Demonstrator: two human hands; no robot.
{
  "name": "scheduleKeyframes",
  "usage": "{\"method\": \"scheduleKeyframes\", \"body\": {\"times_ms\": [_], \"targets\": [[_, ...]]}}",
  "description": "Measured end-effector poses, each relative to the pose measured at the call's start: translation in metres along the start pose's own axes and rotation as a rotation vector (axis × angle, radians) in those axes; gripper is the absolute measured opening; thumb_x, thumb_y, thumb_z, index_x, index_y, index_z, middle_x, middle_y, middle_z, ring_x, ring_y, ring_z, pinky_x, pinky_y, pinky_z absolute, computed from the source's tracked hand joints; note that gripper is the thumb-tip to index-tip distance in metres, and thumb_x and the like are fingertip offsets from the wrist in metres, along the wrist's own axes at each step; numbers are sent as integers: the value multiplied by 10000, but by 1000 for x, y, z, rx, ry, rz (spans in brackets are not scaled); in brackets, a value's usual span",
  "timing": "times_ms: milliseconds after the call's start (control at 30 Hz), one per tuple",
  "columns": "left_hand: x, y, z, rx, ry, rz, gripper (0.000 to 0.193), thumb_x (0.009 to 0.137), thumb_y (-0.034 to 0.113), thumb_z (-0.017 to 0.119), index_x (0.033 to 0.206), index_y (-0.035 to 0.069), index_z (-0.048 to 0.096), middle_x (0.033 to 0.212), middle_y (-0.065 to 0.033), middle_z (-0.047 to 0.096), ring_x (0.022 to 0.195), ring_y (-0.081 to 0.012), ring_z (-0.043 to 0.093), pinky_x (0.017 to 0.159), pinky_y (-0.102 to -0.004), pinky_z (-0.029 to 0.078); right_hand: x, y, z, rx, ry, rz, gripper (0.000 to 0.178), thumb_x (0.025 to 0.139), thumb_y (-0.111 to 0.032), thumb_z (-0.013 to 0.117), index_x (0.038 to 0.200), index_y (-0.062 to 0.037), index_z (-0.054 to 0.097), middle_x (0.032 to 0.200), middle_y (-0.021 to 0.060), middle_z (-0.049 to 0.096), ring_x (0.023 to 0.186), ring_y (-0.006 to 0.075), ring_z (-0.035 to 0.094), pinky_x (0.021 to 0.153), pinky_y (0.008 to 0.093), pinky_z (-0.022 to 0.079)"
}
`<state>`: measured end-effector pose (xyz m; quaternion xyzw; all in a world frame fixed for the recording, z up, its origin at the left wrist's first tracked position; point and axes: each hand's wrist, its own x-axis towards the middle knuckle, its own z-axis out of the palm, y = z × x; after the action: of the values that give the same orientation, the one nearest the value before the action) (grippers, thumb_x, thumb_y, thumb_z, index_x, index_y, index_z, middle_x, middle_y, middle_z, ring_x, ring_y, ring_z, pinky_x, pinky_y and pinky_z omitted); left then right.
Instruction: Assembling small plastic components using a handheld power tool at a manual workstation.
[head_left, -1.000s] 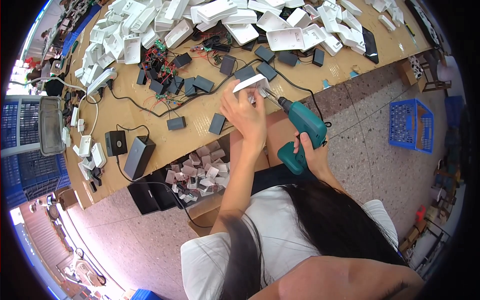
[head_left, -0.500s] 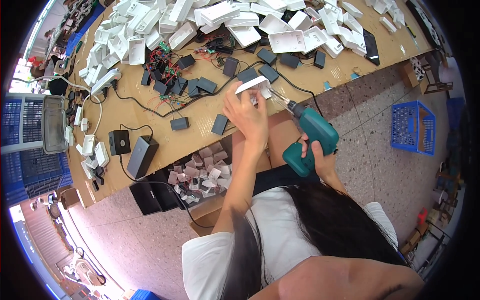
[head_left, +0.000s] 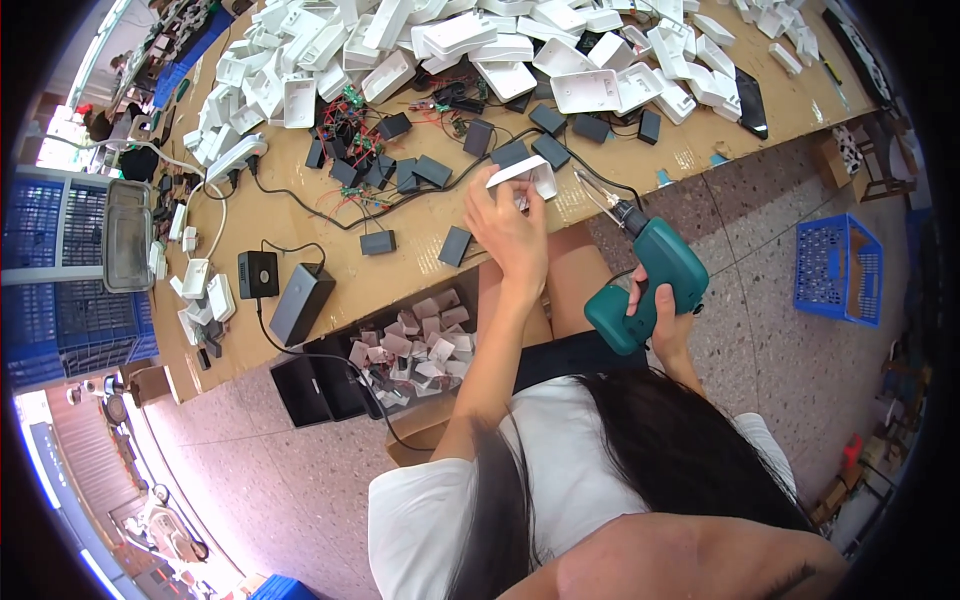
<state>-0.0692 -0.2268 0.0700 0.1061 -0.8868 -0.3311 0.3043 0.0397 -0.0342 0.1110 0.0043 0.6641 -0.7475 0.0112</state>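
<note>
My left hand (head_left: 508, 225) is closed on a white plastic housing (head_left: 541, 176), an open shallow shell, above the table's near edge. Fingers cover part of its inside, so what lies in it is hard to make out. In my right hand (head_left: 665, 312) is a green pistol-shaped power tool (head_left: 668, 262), gripped by its handle. Thin metal prongs (head_left: 598, 194) stick out of its dark nose toward the housing, with a small gap between them. A dark grey block (head_left: 455, 246) lies on the table beside my left wrist.
White housings (head_left: 400, 40) are heaped along the far side of the cardboard-covered table (head_left: 390, 290). Several dark blocks, red wires (head_left: 345, 135) and black cables lie before them. Below the edge is a bin of small pale parts (head_left: 425, 345). A blue crate (head_left: 838, 270) stands on the floor, right.
The power tool's prongs have drawn back to the right from the housing, which they reached into before. My left hand still holds the housing. The whole view has shifted slightly.
</note>
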Motion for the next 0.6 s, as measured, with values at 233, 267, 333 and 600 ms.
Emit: {"method": "scheduleKeyframes", "body": {"times_ms": [233,267,333,600], "targets": [[-5,3,-20,-127,-31,-15,143,781,64,780,845,12,664,1280,-167,559,1190,-369,549,988,-491,440,-16,-12,2,6,25,-46,363,1065,-343,509,1135,5,584,842,67,604,716,132,576,680,282,487],[-5,4,-25,-147,-44,-12,160,778,68,789,848,9,658,1304,-184,547,1206,-384,539,996,-494,440,-18,-15,3,-1,37,-54,366,1067,-345,504,1134,6,584,842,68,604,714,134,577,677,283,487],[-6,3,-36,-140,-50,24,232,769,84,805,926,16,648,1352,-202,509,1231,-405,516,1011,-498,433,-21,-17,7,-2,42,-64,369,1069,-347,498,1132,7,583,841,70,605,711,135,577,675,285,487],[-2,-27,-112,-70,-224,-61,797,727,100,823,1413,117,419,1359,-247,445,1231,-447,517,1015,-500,454,-50,-26,61,-3,82,-66,434,1059,-410,497,1132,12,566,864,76,579,700,136,567,633,278,476]]}}
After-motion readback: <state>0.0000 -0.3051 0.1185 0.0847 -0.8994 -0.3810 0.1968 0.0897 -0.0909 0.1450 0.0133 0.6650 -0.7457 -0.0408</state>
